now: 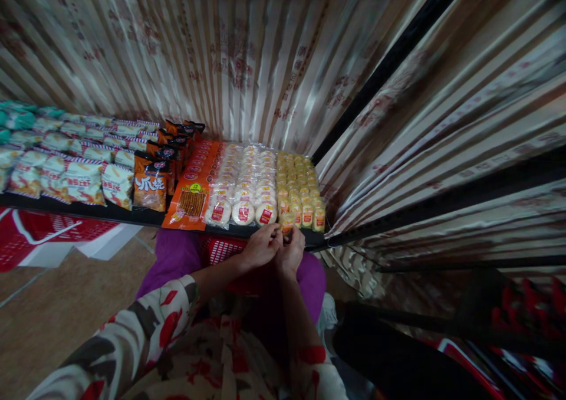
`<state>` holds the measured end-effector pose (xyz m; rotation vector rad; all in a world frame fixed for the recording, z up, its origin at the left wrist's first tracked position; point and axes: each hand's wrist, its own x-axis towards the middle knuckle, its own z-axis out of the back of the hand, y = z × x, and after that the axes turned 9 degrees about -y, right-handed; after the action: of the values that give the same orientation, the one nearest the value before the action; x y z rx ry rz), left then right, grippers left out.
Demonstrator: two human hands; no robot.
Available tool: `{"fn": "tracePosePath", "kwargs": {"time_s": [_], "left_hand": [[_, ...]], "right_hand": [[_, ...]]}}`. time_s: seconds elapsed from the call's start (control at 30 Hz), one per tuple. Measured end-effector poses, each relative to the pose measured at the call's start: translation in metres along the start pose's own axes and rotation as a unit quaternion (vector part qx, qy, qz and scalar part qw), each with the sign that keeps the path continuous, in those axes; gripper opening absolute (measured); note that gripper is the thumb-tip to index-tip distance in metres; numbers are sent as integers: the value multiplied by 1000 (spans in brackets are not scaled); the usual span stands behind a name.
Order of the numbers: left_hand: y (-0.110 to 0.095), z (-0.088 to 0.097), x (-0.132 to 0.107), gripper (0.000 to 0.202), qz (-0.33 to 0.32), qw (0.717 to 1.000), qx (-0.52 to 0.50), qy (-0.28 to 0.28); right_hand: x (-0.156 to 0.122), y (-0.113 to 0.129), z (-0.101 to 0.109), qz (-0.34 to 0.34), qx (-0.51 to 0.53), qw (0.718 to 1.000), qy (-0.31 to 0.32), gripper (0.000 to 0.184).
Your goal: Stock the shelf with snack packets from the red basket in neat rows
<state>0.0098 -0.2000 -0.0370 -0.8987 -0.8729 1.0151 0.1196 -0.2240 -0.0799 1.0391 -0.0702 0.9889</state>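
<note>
My left hand and my right hand meet at the front edge of a low black shelf. Their fingers are curled together around a small yellow wrapped snack at the front of the yellow row. Rows of yellow wrapped snacks and round white wrapped cakes lie just beyond my hands. Both sleeves carry a red, grey and white floral print.
Orange flat packets, dark orange bags and white striped bags fill the shelf leftward. A red basket sits on my purple-clad lap. Striped curtains hang behind and to the right. Red baskets stand lower left.
</note>
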Motion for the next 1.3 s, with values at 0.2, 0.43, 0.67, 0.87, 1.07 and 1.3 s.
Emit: {"fn": "tracePosePath", "kwargs": {"time_s": [0.2,0.43,0.67,0.87,1.07,1.3], "left_hand": [[-3,-4,10,34,17,999,32,-15],[-3,-12,15,34,21,997,72,-30],[2,-20,19,33,18,996,75,-39],[1,-23,20,31,13,996,78,-48],[-3,-23,20,27,11,995,92,-49],[-6,-23,17,33,11,997,76,-31]], "right_hand": [[6,0,-5,-10,0,1000,-4,50],[10,2,-7,-64,55,996,-14,52],[11,-1,-9,-73,69,995,-22,45],[13,-5,-9,-51,71,996,-19,40],[12,-12,-8,-19,59,998,-18,40],[11,-16,-9,-17,72,997,-11,38]]}}
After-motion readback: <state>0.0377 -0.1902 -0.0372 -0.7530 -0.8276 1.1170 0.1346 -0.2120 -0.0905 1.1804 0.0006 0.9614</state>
